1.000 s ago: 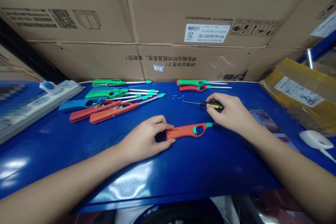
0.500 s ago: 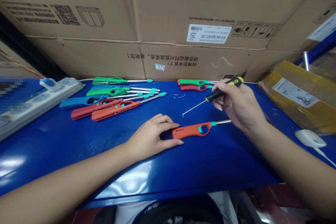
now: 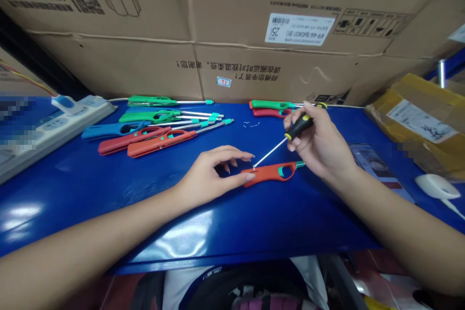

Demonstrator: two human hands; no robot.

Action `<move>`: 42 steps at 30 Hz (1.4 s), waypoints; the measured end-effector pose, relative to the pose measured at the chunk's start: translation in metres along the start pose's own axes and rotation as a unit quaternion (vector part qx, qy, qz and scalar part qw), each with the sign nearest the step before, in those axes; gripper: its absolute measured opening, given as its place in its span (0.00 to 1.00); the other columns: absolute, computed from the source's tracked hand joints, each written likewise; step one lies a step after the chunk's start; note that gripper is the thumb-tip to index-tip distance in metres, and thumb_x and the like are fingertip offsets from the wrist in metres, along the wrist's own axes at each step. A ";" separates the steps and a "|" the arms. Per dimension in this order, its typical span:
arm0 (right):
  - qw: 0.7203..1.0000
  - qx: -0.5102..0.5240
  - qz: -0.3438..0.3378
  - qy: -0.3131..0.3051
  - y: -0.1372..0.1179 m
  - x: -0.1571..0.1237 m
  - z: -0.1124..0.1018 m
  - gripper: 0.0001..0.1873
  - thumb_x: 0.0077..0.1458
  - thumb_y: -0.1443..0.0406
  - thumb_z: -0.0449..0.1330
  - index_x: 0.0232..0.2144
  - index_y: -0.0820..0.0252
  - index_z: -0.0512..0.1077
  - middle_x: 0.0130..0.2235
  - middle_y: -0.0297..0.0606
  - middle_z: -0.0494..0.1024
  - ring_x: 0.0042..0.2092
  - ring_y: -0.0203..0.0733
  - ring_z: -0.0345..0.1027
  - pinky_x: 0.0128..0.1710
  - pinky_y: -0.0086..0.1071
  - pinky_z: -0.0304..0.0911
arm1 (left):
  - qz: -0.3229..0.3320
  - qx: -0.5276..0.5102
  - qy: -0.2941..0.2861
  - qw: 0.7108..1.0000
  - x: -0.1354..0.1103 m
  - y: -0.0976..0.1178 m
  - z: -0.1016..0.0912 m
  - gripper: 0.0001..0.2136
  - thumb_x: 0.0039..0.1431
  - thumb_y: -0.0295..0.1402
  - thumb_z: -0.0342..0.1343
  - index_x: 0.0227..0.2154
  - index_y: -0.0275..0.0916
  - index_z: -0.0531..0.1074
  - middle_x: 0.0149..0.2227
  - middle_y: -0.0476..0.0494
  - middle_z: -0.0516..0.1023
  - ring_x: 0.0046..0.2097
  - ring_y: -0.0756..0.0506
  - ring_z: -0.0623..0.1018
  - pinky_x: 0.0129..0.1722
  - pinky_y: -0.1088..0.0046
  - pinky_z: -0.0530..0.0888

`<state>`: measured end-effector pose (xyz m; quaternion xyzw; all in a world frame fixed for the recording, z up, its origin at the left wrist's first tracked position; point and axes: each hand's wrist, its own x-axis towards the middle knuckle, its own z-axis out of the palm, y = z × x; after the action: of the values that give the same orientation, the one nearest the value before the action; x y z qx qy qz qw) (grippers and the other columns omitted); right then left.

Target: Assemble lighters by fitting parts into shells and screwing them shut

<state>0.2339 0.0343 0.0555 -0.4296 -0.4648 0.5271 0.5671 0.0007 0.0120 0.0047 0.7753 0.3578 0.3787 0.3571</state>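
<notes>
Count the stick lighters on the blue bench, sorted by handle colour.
Green lighters: 3
Blue lighter: 1
Red or orange lighters: 4
Total: 8

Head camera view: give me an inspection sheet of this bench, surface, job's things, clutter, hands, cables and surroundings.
Surface: glossy blue tabletop, glare patches.
Job's things: orange plastic lighter lying flat; black-and-yellow-handled screwdriver, tip on its handle.
Clutter: cluster of coloured lighters at left; green and red pair at back; small metal bits between.
Hands: left hand open, fingertips steadying the lighter; right hand gripping the screwdriver.
Cables: white power strip far left; thin white cord far right.
Surroundings: stacked cardboard boxes behind; yellow-taped parcel at right.
</notes>
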 end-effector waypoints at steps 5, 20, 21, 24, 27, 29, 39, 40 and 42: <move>0.999 0.005 -0.006 -0.032 0.005 -0.008 0.006 0.22 0.52 0.47 0.67 0.27 0.56 0.68 0.29 0.31 0.73 0.19 0.30 0.62 0.16 0.28 0.62 | 0.033 -0.036 -0.032 0.998 0.001 0.005 -0.001 0.07 0.60 0.33 0.66 0.41 0.39 0.83 0.39 0.43 0.84 0.39 0.47 0.81 0.39 0.73 0.77; 0.994 -0.062 -0.084 -0.024 0.011 -0.011 0.006 0.23 0.60 0.44 0.60 0.27 0.54 0.66 0.29 0.32 0.72 0.19 0.32 0.64 0.18 0.31 0.62 | 0.058 0.007 -0.002 0.998 -0.001 0.003 0.001 0.04 0.61 0.30 0.65 0.36 0.40 0.84 0.34 0.46 0.86 0.35 0.48 0.81 0.35 0.72 0.77; 0.994 -0.062 -0.088 -0.025 0.011 -0.013 0.007 0.22 0.60 0.45 0.61 0.27 0.54 0.66 0.29 0.32 0.73 0.19 0.32 0.64 0.17 0.31 0.62 | 0.062 0.007 -0.004 0.998 -0.001 0.003 0.001 0.03 0.61 0.30 0.65 0.36 0.40 0.84 0.33 0.46 0.85 0.34 0.48 0.81 0.36 0.72 0.77; 0.992 -0.056 -0.106 -0.032 0.012 -0.016 0.007 0.19 0.61 0.49 0.62 0.27 0.54 0.68 0.30 0.32 0.74 0.20 0.33 0.66 0.17 0.31 0.62 | 0.061 0.016 -0.006 0.998 -0.002 0.003 0.002 0.04 0.61 0.31 0.65 0.36 0.39 0.84 0.33 0.46 0.85 0.34 0.48 0.81 0.36 0.72 0.77; 0.989 -0.061 -0.130 -0.041 0.012 -0.019 0.006 0.15 0.61 0.53 0.63 0.28 0.53 0.70 0.30 0.32 0.75 0.20 0.34 0.67 0.17 0.32 0.64 | 0.060 0.044 -0.001 0.997 -0.004 0.003 0.002 0.04 0.62 0.31 0.64 0.37 0.39 0.84 0.35 0.45 0.86 0.35 0.48 0.81 0.36 0.72 0.77; 0.985 -0.075 -0.149 -0.044 0.011 -0.022 0.006 0.14 0.62 0.53 0.63 0.29 0.53 0.71 0.30 0.32 0.76 0.21 0.34 0.68 0.18 0.32 0.65 | 0.076 0.078 0.001 0.994 -0.005 0.004 0.001 0.05 0.63 0.31 0.63 0.38 0.38 0.84 0.35 0.45 0.86 0.35 0.48 0.81 0.36 0.71 0.77; 0.928 -0.173 -0.316 -0.096 0.006 -0.035 0.008 0.04 0.61 0.65 0.64 0.32 0.54 0.76 0.31 0.34 0.78 0.25 0.36 0.72 0.24 0.35 0.70 | 0.104 0.250 0.001 0.963 -0.012 0.003 -0.001 0.08 0.66 0.34 0.59 0.37 0.38 0.82 0.35 0.46 0.85 0.35 0.46 0.81 0.36 0.69 0.75; 0.921 -0.180 -0.332 -0.097 0.006 -0.035 0.007 0.04 0.61 0.65 0.65 0.32 0.54 0.76 0.31 0.34 0.78 0.26 0.37 0.72 0.24 0.35 0.70 | 0.107 0.251 0.004 0.962 -0.011 0.003 0.000 0.08 0.66 0.34 0.60 0.36 0.38 0.82 0.35 0.46 0.85 0.35 0.46 0.81 0.36 0.70 0.75; 0.914 -0.192 -0.345 -0.097 0.006 -0.033 0.006 0.03 0.61 0.66 0.65 0.33 0.53 0.76 0.31 0.35 0.78 0.27 0.38 0.73 0.25 0.36 0.70 | 0.116 0.249 0.004 0.962 -0.011 0.003 0.000 0.07 0.66 0.33 0.60 0.35 0.38 0.82 0.35 0.47 0.85 0.35 0.46 0.80 0.37 0.69 0.75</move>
<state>0.2261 0.0015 0.0483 -0.2901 -0.7292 0.2387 0.5720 -0.0033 0.0014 0.0039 0.8742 0.3499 0.3197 0.1053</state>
